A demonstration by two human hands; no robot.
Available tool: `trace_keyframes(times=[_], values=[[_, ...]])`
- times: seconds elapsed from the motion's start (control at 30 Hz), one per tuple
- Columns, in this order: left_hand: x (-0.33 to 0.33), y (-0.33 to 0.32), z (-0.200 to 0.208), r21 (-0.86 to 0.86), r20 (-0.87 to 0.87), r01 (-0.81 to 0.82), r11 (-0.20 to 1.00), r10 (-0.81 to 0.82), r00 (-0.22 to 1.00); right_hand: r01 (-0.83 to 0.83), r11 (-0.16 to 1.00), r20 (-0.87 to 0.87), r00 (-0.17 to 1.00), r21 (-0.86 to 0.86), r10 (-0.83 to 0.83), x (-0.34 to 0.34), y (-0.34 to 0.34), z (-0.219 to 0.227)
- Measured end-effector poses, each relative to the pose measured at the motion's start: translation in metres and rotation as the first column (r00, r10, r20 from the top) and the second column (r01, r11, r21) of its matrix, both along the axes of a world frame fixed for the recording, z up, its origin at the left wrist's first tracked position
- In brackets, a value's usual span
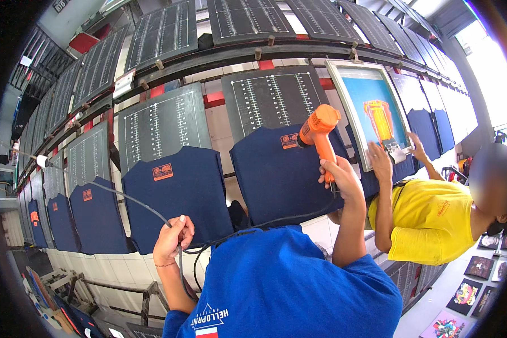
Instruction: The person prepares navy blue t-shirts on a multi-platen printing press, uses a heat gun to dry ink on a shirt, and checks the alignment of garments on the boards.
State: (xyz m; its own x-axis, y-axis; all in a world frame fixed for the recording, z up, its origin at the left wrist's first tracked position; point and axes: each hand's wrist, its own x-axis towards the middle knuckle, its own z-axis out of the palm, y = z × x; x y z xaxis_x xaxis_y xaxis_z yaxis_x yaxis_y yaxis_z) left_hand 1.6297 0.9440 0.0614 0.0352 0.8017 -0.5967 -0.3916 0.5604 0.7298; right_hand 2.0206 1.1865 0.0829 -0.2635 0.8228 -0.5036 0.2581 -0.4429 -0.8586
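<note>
My right hand (346, 179) is wrapped round the handle of an orange heat gun (324, 147), held above a navy shirt (284, 186) on a board. The gun's nozzle points left, close to a small orange print (290, 141) on that shirt. At the left, my left hand (173, 238) is closed on a grey cable (132, 199). From there the cable stretches up and left to a white connector (41, 161). A second navy shirt (180, 208) with an orange print lies just beyond my left hand.
Black printing boards (163, 118) with white ruled marks stand in rows on a metal rail (191, 59). More navy shirts (93, 217) lie at the left. On the right, a co-worker in a yellow shirt (434, 219) handles a framed printing screen (352, 84) with orange ink.
</note>
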Motion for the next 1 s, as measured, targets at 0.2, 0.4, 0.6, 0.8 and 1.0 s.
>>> trace_keyframes(times=[0.2, 0.4, 0.6, 0.8, 1.0], values=[[0.002, 0.003, 0.001, -0.005, -0.028, 0.021, 1.000, -0.021, 0.999, 0.029, 0.999, 0.026, 0.999, 0.036, -0.030, 0.001, 0.001, 0.001], [0.004, 0.002, -0.006, -0.007, -0.018, 0.062, 0.998, -0.062, 0.998, 0.004, 0.999, 0.009, 1.000, 0.049, -0.005, -0.002, 0.012, -0.006], [0.010, 0.001, -0.007, -0.023, -0.034, 0.059, 0.998, -0.059, 0.998, 0.018, 0.998, -0.004, 1.000, 0.067, -0.018, -0.009, 0.020, -0.010], [0.010, 0.000, -0.005, -0.036, -0.023, 0.043, 0.998, -0.044, 0.999, 0.011, 0.998, -0.001, 1.000, 0.064, -0.011, -0.014, 0.020, -0.007], [0.017, 0.003, -0.002, -0.060, -0.050, 0.034, 0.998, -0.037, 0.998, -0.035, 0.999, -0.046, 0.998, 0.036, 0.037, -0.028, 0.015, -0.004]])
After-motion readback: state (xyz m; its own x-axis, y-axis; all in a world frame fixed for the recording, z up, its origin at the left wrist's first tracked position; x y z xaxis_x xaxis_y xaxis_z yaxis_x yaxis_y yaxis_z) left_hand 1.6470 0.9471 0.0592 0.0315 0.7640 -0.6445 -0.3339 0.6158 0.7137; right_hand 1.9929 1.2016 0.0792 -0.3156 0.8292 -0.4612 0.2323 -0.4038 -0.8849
